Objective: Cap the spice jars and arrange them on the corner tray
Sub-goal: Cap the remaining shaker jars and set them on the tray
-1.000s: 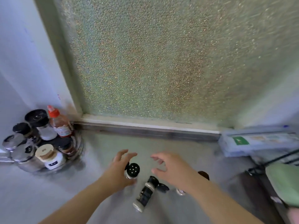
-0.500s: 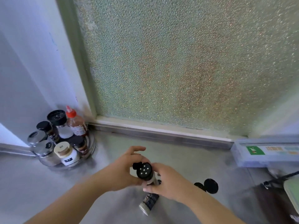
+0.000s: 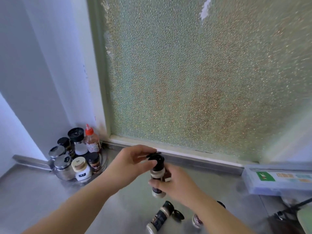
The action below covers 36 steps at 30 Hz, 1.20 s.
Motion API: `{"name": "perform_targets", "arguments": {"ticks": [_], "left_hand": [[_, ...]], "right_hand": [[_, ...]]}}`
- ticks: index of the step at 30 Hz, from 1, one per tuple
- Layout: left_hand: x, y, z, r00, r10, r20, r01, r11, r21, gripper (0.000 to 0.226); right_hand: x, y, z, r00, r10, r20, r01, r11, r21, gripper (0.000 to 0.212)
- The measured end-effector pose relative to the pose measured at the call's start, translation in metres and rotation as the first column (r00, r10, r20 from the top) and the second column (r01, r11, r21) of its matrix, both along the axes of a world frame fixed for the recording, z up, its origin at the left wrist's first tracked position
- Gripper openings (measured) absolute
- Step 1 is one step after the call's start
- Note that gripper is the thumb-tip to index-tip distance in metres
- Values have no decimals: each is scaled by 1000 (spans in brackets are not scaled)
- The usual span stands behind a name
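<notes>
My right hand (image 3: pixel 175 184) grips a dark spice jar (image 3: pixel 157 173) upright above the counter. My left hand (image 3: pixel 130 164) pinches the jar's black flip cap (image 3: pixel 154 156) at its top; the lid flap looks partly raised. A second dark jar (image 3: pixel 160 217) lies on its side on the counter below, with a loose black cap (image 3: pixel 178 215) beside it. A third jar (image 3: pixel 196 220) lies partly hidden under my right forearm. The round corner tray (image 3: pixel 101 168) at the left holds several capped jars and a red-topped sauce bottle (image 3: pixel 91 141).
A frosted glass pane with a metal sill runs along the back of the steel counter. A clear plastic box with a green label (image 3: pixel 276 179) sits at the right. Black wire and a pale green object (image 3: pixel 303 220) are at the lower right corner.
Both hands took the upright jar from the counter and lifted it. The left hand shifted onto its cap. The camera view tilted up and right.
</notes>
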<state>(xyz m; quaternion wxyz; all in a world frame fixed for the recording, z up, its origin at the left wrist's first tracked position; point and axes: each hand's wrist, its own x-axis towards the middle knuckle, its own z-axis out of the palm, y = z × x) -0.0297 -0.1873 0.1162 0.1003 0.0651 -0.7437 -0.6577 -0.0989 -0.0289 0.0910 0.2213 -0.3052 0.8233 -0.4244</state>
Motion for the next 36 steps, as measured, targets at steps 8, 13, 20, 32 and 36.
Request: {"name": "perform_targets", "arguments": {"ticks": [8, 13, 20, 32, 36], "left_hand": [[24, 19, 3, 959, -92, -269, -123, 721, -682, 40], [37, 31, -11, 954, -144, -265, -100, 679, -728, 34], [39, 30, 9, 988, -14, -154, -53, 905, -421, 41], [46, 34, 24, 991, 100, -84, -126, 897, -423, 28], [48, 21, 32, 992, -124, -3, 103, 838, -535, 29]], "right_hand": [[13, 11, 23, 984, 39, -173, -27, 997, 68, 21], [17, 24, 25, 966, 102, -236, -51, 975, 215, 24], [30, 30, 40, 985, 53, -162, -40, 996, 84, 28], [40, 26, 48, 994, 56, -97, -59, 998, -36, 23], [35, 33, 52, 985, 151, -83, -145, 987, 67, 23]]}}
